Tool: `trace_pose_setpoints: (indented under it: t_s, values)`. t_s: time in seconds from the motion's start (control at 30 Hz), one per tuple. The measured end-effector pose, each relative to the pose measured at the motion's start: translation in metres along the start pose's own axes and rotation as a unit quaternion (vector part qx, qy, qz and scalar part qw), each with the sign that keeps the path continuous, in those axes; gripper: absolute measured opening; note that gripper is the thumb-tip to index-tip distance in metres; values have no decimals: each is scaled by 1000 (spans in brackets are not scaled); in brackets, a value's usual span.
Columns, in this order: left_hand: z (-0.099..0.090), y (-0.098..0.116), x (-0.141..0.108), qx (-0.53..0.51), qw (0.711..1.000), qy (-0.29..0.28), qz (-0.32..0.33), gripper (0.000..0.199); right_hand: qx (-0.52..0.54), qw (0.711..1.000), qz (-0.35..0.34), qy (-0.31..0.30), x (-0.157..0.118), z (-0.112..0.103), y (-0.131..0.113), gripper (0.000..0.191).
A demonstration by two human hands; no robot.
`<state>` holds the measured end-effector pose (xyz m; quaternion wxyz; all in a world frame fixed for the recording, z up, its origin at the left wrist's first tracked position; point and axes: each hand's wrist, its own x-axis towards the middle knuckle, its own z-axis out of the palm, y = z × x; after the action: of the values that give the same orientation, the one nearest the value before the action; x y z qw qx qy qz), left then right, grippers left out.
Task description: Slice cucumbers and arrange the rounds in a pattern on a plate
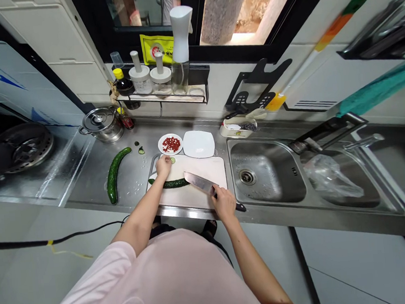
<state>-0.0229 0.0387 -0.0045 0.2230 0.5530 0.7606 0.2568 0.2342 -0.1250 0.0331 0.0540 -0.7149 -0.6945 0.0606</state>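
Note:
My right hand (224, 202) grips the black handle of a kitchen knife (200, 182). The broad blade slants over the white cutting board (207, 168), its tip by the right end of a dark green cucumber (173, 183) lying across the board. At the board's upper left, my left hand (163, 166) is closed, with a small pale green cucumber slice (172, 160) at its fingertips. A second, whole cucumber (115, 176) lies curved on the steel counter to the left. Small cut cucumber ends (141, 150) rest near it.
Behind the board stand a plate of chopped red pieces (170, 144) and a white square plate (198, 144). A steel sink (268, 170) lies to the right, a lidded pot (102, 124) and wok (16, 148) to the left. A seasoning shelf (162, 97) hangs above.

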Motion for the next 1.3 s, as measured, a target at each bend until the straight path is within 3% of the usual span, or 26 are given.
trace_pose_setpoints:
  t_s: [0.27,0.57,0.8,1.07,1.3]
  values:
    - [-2,-6,-2,14,995,-10,100,29,16,1000,5,0,0,3,5,39]
    - [2,-11,-1,74,984,-12,161,28,27,1000,8,4,2,0,4,37]
    - [9,-16,-2,70,981,-12,181,24,31,999,8,11,0,3,5,33]
    - [4,-10,-5,69,983,-21,167,25,45,999,18,7,0,3,4,35]
    - [-7,-2,-30,38,984,-14,175,23,103,994,36,28,0,0,2,31]
